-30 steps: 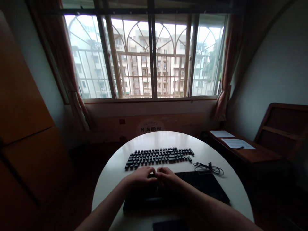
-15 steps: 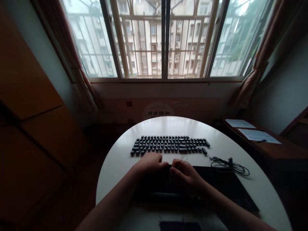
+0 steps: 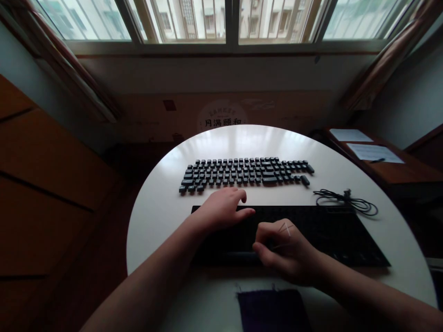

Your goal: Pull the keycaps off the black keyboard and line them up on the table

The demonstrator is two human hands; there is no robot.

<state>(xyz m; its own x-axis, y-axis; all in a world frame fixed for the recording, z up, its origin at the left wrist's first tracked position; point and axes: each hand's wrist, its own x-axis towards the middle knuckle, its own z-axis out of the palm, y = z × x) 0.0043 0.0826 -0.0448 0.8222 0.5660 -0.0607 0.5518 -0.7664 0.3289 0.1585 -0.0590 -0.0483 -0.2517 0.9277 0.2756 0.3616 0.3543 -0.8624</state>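
Observation:
A black keyboard base (image 3: 332, 233) lies across the near half of a round white table (image 3: 155, 216). Beyond it, loose black keycaps (image 3: 242, 171) are laid out in rows like a keyboard. My left hand (image 3: 221, 210) rests on the base's left part, fingers loosely curled, holding nothing that I can see. My right hand (image 3: 285, 251) is over the base's middle, fingers closed around a thin wire tool (image 3: 285, 229) whose prongs stick up from the fist.
A coiled black cable (image 3: 346, 200) lies to the right of the keycaps. A dark purple cloth (image 3: 273, 310) sits at the table's near edge. Papers (image 3: 374, 152) lie on a wooden side table at right. A window wall stands behind; wooden panels at left.
The view has tilted down and nearer. My hands have parted: the right one drew back toward me with the wire tool, the left one stayed on the base's left part.

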